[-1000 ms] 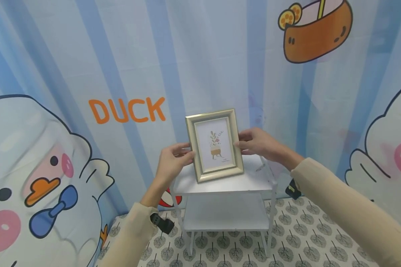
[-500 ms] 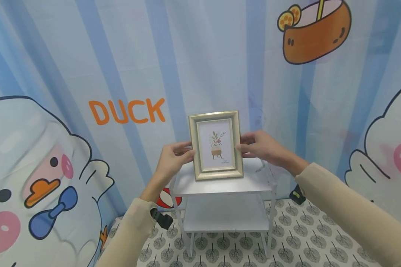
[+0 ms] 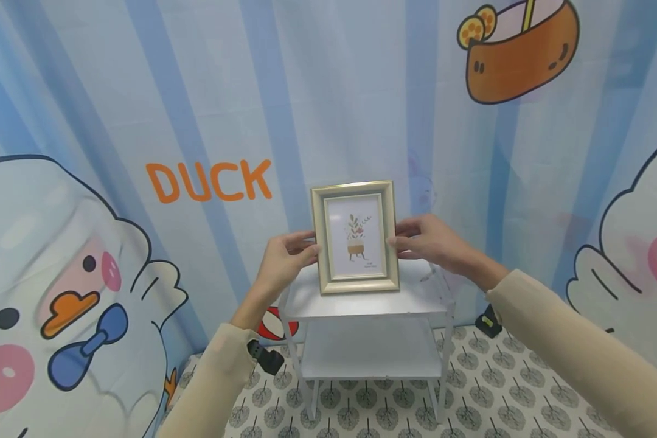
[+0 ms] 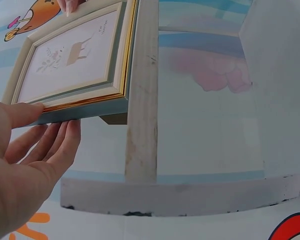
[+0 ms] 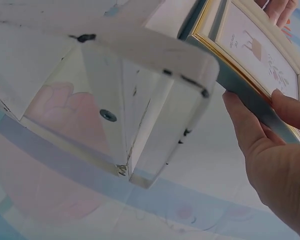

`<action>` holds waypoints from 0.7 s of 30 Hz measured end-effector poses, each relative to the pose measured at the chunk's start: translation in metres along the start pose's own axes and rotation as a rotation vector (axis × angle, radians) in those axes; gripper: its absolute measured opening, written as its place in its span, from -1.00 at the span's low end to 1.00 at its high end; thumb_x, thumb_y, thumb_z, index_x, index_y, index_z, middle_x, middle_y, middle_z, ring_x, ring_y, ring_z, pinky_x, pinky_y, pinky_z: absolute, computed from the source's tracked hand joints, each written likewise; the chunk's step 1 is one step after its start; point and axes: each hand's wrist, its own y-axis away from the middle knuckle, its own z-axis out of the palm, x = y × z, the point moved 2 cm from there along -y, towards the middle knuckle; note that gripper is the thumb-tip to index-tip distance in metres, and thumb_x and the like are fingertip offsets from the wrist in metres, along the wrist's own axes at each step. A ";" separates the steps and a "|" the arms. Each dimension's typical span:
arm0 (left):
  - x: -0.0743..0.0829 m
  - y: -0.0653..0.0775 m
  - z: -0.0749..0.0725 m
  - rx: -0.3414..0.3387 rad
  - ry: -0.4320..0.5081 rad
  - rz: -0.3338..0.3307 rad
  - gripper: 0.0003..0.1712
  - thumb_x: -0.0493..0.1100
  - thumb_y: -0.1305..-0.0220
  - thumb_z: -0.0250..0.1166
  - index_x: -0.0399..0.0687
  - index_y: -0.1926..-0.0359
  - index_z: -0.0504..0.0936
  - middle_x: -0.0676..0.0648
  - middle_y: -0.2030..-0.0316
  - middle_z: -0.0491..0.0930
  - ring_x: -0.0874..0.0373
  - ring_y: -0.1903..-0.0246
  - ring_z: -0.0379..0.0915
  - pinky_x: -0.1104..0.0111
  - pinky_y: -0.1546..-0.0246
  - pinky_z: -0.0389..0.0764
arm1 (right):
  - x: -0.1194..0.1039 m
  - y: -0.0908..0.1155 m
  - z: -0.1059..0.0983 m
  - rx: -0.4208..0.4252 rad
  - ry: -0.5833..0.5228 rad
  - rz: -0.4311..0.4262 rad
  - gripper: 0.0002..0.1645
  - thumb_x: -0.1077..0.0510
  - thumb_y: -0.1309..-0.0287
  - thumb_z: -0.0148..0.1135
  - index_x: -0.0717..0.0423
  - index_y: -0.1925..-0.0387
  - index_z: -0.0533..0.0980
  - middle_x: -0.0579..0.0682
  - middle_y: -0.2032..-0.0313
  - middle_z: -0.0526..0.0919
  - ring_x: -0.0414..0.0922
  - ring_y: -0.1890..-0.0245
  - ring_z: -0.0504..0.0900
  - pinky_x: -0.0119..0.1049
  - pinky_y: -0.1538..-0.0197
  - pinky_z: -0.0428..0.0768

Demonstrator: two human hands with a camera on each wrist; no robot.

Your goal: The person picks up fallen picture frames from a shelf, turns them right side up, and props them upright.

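Note:
A gold picture frame (image 3: 390, 240) with a potted-plant print stands nearly upright over the top of a small white shelf (image 3: 416, 298). My left hand (image 3: 285, 261) pinches its left edge, thumb on the front and fingers behind. On the opposite edge, my right hand (image 3: 432, 243) holds it the same way. The left wrist view shows the left thumb on the frame's (image 4: 115, 97) border and the fingertips under its blue-green side. In the right wrist view, the right hand (image 5: 280, 165) grips the other side, close by the shelf's chipped corner (image 5: 200, 80).
A lower white shelf board (image 3: 369, 350) sits beneath the top. Behind hangs a blue-striped curtain (image 3: 350, 91) with cartoon ducks and orange lettering. The floor (image 3: 361, 413) has a tree pattern. A small black camera (image 3: 265, 358) is strapped at the left wrist.
The picture frame was tilted to one side a second ago and has been straightened, shifting slightly right. Both hands kept hold of it; the right hand moved slightly right and down.

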 end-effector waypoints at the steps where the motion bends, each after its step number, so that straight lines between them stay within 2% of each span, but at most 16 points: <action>1: 0.000 0.000 0.000 0.001 -0.002 0.001 -0.46 -0.13 -0.46 0.38 -0.14 -0.39 0.57 -0.27 -0.20 0.70 -0.08 -0.13 0.74 0.28 -0.10 0.77 | 0.000 0.000 0.000 0.004 0.004 0.002 -0.38 0.16 -0.51 0.22 0.44 -0.42 0.36 0.39 -0.29 0.57 0.23 -0.23 0.69 -0.14 -0.22 0.74; 5: 0.001 0.000 0.000 -0.001 -0.009 0.006 -0.47 -0.11 -0.47 0.37 -0.11 -0.39 0.58 -0.26 -0.18 0.71 -0.08 -0.11 0.75 0.26 -0.11 0.77 | 0.000 0.001 0.000 0.014 0.018 0.006 -0.37 0.13 -0.51 0.23 0.42 -0.42 0.37 0.38 -0.28 0.58 0.22 -0.23 0.70 -0.15 -0.21 0.74; 8: 0.001 0.003 -0.001 -0.002 -0.061 0.029 -0.49 -0.08 -0.49 0.34 -0.08 -0.38 0.59 -0.24 -0.17 0.72 -0.08 -0.11 0.75 0.21 -0.14 0.76 | 0.000 0.003 -0.001 0.033 0.102 -0.007 -0.35 0.02 -0.50 0.25 0.38 -0.39 0.42 0.34 -0.26 0.61 0.19 -0.21 0.71 -0.11 -0.21 0.75; 14: -0.004 0.023 -0.021 0.054 -0.332 0.120 -0.53 -0.06 -0.54 0.26 -0.12 -0.36 0.61 -0.24 -0.21 0.71 -0.15 -0.20 0.68 0.02 -0.23 0.70 | 0.003 0.019 -0.011 0.143 0.357 -0.059 -0.10 -0.28 -0.45 0.21 0.35 -0.44 0.36 0.36 -0.30 0.58 0.27 -0.31 0.60 0.18 -0.36 0.59; 17: -0.011 0.034 -0.035 0.078 -0.439 0.145 -0.50 -0.06 -0.57 0.22 -0.20 -0.38 0.57 -0.28 -0.29 0.64 -0.20 -0.27 0.62 -0.03 -0.29 0.65 | 0.008 0.032 -0.021 0.192 0.404 -0.051 0.00 -0.37 -0.42 0.20 0.32 -0.50 0.29 0.37 -0.40 0.47 0.31 -0.39 0.50 0.27 -0.41 0.51; 19: -0.018 0.040 -0.046 0.091 -0.532 0.156 -0.47 -0.05 -0.59 0.19 -0.24 -0.41 0.53 -0.33 -0.32 0.60 -0.27 -0.13 0.67 -0.07 -0.27 0.65 | 0.012 0.041 -0.028 0.220 0.443 -0.046 0.07 -0.42 -0.40 0.18 0.31 -0.52 0.25 0.37 -0.45 0.41 0.33 -0.43 0.44 0.32 -0.42 0.47; 21: -0.025 0.046 -0.056 0.104 -0.651 0.160 -0.43 -0.02 -0.61 0.16 -0.28 -0.44 0.48 -0.35 -0.35 0.57 -0.32 -0.15 0.65 -0.13 -0.28 0.62 | 0.018 0.048 -0.034 0.239 0.474 -0.040 0.13 -0.46 -0.37 0.19 0.31 -0.55 0.20 0.38 -0.50 0.35 0.35 -0.47 0.37 0.36 -0.45 0.41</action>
